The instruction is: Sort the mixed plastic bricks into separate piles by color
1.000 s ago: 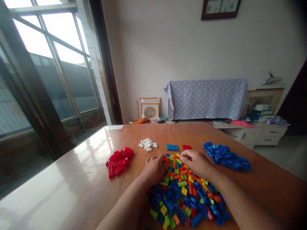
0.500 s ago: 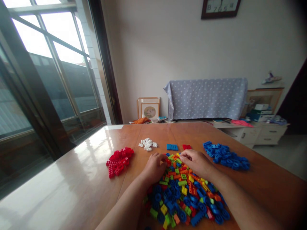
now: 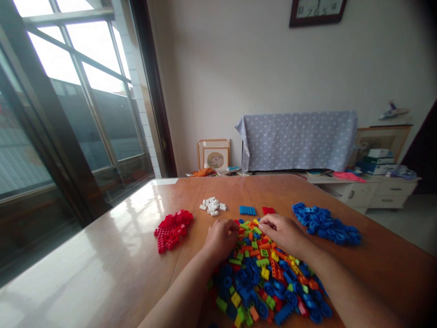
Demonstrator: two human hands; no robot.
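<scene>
A mixed heap of small plastic bricks (image 3: 269, 282), blue, green, orange, red and yellow, lies on the wooden table (image 3: 112, 264) in front of me. My left hand (image 3: 220, 238) rests knuckles-up on the heap's far left edge, its fingers curled down into the bricks. At the heap's far end my right hand (image 3: 282, 232) pinches with fingertips together; what it holds is too small to name. Sorted groups lie beyond: a red pile (image 3: 171, 228), a white pile (image 3: 213, 206), a few flat blue pieces (image 3: 247, 210), a red piece (image 3: 268, 210) and a blue pile (image 3: 326, 224).
A large window (image 3: 68, 100) runs along the left. Beyond the table stand a cloth-covered cabinet (image 3: 297, 141), framed pictures (image 3: 214, 156) on the floor, and low white drawers (image 3: 372, 193) stacked with boxes. A clock (image 3: 316, 11) hangs on the wall.
Both hands have stayed at the far end of the mixed heap, shifting only slightly. The view has drifted a little.
</scene>
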